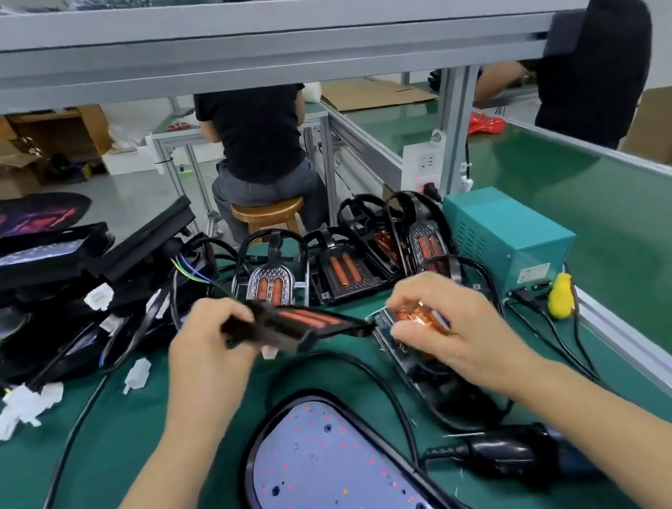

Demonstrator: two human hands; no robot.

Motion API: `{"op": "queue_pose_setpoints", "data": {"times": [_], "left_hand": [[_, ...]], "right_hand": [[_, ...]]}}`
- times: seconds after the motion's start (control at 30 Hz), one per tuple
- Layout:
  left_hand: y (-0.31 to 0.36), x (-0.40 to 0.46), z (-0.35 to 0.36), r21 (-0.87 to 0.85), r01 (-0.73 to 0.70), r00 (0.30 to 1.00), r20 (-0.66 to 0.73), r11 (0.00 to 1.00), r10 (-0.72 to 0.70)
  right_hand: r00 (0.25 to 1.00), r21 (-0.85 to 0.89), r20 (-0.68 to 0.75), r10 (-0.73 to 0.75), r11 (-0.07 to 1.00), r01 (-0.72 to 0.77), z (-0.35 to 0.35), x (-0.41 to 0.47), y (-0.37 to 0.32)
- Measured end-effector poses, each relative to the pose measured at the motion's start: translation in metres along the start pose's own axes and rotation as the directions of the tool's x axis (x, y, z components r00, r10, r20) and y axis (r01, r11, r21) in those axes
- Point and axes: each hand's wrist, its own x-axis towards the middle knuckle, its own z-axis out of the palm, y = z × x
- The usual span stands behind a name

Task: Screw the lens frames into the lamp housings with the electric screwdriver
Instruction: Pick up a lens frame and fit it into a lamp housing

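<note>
My left hand (210,347) grips a black lens frame (301,327) with orange strips, held above the green mat. My right hand (450,324) pinches a chrome and orange lens frame (415,316) just to its right, over a black part lying on the mat. An open lamp housing (338,480) with a white LED board lies in front of me. The black electric screwdriver (519,456) lies on the mat under my right forearm. Several more lens frames (345,270) stand in a row behind my hands.
A pile of black housings with cables and white connectors (32,294) fills the left. A teal power box (507,240) stands at the right beside the bench's metal rail (636,343). A person sits on a stool (269,212) beyond; another person stands at the far right.
</note>
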Motion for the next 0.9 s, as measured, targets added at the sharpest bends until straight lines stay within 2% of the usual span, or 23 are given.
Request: {"op": "queue_pose_setpoints", "data": {"times": [0.1,0.2,0.3,0.4,0.5,0.57,0.63,0.7,0.8,0.9], "left_hand": [[-0.020,-0.011,-0.028,-0.010,-0.057,0.991,-0.123,0.998,0.055],[-0.039,-0.026,-0.049,-0.012,-0.149,0.980,-0.136,0.989,0.146],[-0.054,-0.040,-0.060,0.053,-0.168,0.979,-0.112,0.984,0.173],[-0.061,-0.052,-0.065,0.009,-0.133,0.985,-0.105,0.991,0.133],[-0.055,-0.051,-0.066,-0.040,-0.141,0.984,-0.115,0.989,0.135],[-0.043,-0.047,-0.063,-0.045,-0.199,0.975,-0.111,0.979,0.193],[-0.023,-0.039,-0.054,-0.055,-0.270,0.961,-0.079,0.961,0.265],[-0.003,-0.024,-0.041,-0.034,-0.333,0.943,-0.041,0.942,0.332],[0.025,0.010,-0.019,0.030,-0.431,0.902,0.022,0.902,0.431],[0.040,0.053,-0.003,0.141,-0.531,0.847,0.112,0.835,0.520]], "right_hand": [[0.965,-0.250,0.034,0.260,0.937,-0.244,-0.020,-0.016,0.024],[0.887,-0.443,0.106,0.449,0.820,-0.362,-0.018,-0.030,0.037],[0.866,-0.459,0.043,0.498,0.780,-0.426,-0.016,-0.027,0.034],[0.835,-0.462,0.034,0.550,0.749,-0.475,-0.016,-0.021,0.028],[0.773,-0.463,-0.020,0.634,0.679,-0.569,-0.018,-0.018,0.025],[0.755,-0.552,-0.016,0.656,0.623,-0.553,-0.021,-0.017,0.023],[0.761,-0.586,0.002,0.649,0.617,-0.525,-0.026,-0.014,0.021],[0.771,-0.510,-0.022,0.637,0.656,-0.556,-0.034,-0.006,0.017],[0.809,-0.365,-0.139,0.571,0.730,-0.578,-0.044,0.031,0.012],[0.841,-0.359,-0.199,0.503,0.761,-0.541,-0.038,0.090,0.017]]}}
